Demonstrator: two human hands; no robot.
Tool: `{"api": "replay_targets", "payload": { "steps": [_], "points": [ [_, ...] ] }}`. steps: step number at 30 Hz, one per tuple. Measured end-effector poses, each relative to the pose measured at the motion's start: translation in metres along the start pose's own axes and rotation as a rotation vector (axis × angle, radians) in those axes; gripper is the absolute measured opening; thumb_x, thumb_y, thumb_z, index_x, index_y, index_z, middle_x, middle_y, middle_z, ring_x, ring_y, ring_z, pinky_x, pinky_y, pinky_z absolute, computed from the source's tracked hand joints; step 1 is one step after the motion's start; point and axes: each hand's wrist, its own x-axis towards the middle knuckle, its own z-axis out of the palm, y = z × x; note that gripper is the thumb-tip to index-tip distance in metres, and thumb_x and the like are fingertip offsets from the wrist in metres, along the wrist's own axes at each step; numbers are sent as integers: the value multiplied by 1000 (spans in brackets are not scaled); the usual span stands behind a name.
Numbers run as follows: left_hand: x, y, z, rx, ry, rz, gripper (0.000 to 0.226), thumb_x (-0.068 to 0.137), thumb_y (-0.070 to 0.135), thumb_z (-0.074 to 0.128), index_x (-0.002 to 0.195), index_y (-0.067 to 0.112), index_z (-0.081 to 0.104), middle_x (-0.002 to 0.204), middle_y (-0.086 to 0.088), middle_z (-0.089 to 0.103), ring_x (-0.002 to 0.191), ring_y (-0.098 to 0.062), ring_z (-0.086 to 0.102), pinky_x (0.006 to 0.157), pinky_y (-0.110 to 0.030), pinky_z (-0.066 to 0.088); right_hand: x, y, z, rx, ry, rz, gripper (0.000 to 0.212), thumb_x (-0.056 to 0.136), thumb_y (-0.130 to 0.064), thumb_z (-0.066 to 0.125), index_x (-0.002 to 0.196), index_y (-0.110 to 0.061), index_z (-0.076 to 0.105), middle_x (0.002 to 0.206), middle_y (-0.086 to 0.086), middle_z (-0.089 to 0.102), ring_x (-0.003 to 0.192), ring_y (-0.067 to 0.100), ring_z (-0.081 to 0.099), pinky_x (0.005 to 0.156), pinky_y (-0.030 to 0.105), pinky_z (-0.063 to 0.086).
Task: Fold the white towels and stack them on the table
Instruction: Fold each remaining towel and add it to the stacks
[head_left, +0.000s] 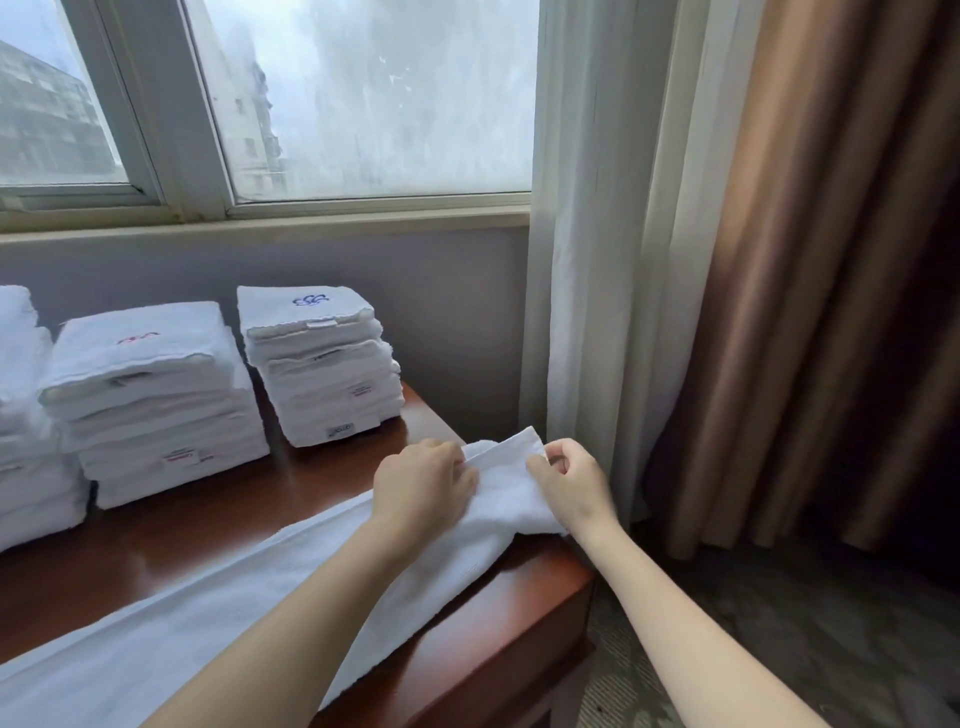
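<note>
Long white terry towel (260, 597) lies in a diagonal strip on the glossy reddish-brown wooden tabletop (156, 551), running from the lower left of the frame to centre right. Its far end sits at the tabletop's right edge, slightly lifted. Left hand (423, 483) grips that end's edge, fingers curled over it. Right hand (571, 483) pinches the end's corner just beside it. Three stacks of folded white towels (156, 405) stand at centre left against the wall. White sheer curtain (587, 260) and brown drape (805, 260) hang on the right.
</note>
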Motion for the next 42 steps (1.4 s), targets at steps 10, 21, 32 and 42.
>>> {"api": "replay_targets", "payload": {
  "steps": [10,21,32,42],
  "points": [
    [18,11,7,161,-62,-66,25,86,33,44,65,18,46,69,3,52,67,-21,51,53,-28,25,-15,30,-15,-7,-22,-18,25,72,-32,61,61,-12,51,56,-8,45,53,4,38,51,21,33],
    [24,18,9,-253,-21,-115,27,99,40,42,94,18,58,95,6,53,91,-20,53,73,-35,41,-1,9,-24,446,39,58,35,99,-25,58,83,4,65,76,10,65,70,15,61,54,20,51],
    [25,13,6,-360,118,-154,30,102,42,36,85,18,43,77,6,51,70,-18,51,57,-35,29,22,-33,-24,533,60,-87,13,91,-20,69,84,-9,68,74,2,68,69,8,62,64,22,51],
    [9,2,8,-176,15,-29,31,100,35,47,128,26,54,124,6,59,112,-17,57,84,-34,46,2,6,-25,-253,157,-120,29,80,-10,60,104,-26,66,91,-8,54,85,16,56,67,27,43]
  ]
}}
